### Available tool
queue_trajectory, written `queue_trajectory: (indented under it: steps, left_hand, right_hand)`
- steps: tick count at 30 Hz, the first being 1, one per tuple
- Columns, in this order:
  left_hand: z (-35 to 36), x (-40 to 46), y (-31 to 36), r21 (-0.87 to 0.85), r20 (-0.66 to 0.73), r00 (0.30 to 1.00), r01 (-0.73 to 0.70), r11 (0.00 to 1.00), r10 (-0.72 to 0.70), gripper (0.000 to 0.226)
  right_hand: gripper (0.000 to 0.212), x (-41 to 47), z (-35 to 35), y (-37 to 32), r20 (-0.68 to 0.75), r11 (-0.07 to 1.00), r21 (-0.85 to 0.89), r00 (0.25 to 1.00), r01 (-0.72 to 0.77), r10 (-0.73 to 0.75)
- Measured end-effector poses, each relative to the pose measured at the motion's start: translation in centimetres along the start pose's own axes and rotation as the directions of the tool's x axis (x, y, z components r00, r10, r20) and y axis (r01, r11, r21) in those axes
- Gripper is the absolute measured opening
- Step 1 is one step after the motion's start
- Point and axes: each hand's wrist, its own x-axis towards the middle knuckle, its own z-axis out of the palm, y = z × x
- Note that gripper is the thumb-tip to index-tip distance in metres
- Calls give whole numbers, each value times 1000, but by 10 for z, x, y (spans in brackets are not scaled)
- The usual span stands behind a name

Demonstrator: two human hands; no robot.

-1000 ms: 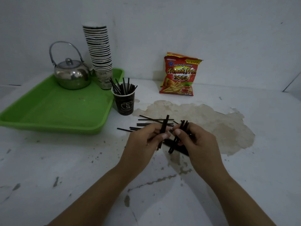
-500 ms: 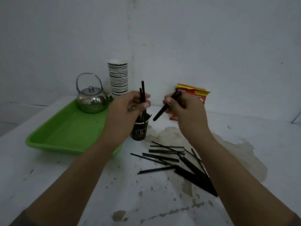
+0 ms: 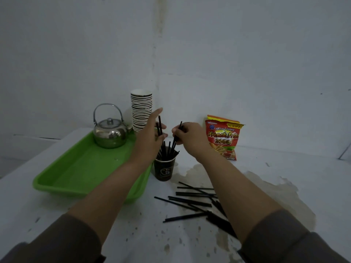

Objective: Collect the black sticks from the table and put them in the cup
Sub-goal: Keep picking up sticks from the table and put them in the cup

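- White, stained table point(image 3: 284, 164) in a corner, bearing everything; green tray point(image 3: 79, 168) at the left with a steel kettle point(image 3: 109, 132) and a stack of paper cups point(image 3: 141, 109) at its far end.
- Red snack bag point(image 3: 224, 137) upright against the wall, right of the hands, no part of the job.
- Left hand point(image 3: 150, 133) raised over the cup point(image 3: 163, 168), forefinger stretched out, thumb and remaining fingers pinching a couple of black sticks point(image 3: 160, 124) held upright.
- Right hand point(image 3: 190, 137) just beside it, fingers pressed together on another stick point(image 3: 176, 133), lower end angled down toward the cup mouth.
- Dark paper cup standing on the table just beside the tray's near right corner, already bristling with sticks.
- Loose sticks point(image 3: 191, 200) scattered flat on the table nearer the body, partly under the right forearm, well apart from the cup.
- Step in hand, as judged: dropping the held sticks into the cup, roughly mid-task.
- Next call: lower ends past the rim among those standing inside, then release; gentle enough not to tip the light cup; then back for the scattered lot.
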Motion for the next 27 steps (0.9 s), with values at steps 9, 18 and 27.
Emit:
queue_trajectory:
  steps: [9,18,27]
  left_hand:
    - [-6,-24,15,127,49,998,-47,991,41,43]
    - [30,-103,50,138,4,962,-271,953,273,23]
    - [81,-144,45,192,309,936,-233,953,166,22]
  right_hand:
    - [36,-21,-18,7,-12,976,-201,996,86,-90]
    - [14,-120,-43,67,-65,979,-200,997,31,-45]
    - [23,-174,-48,111,36,889,-458,999,22,-6]
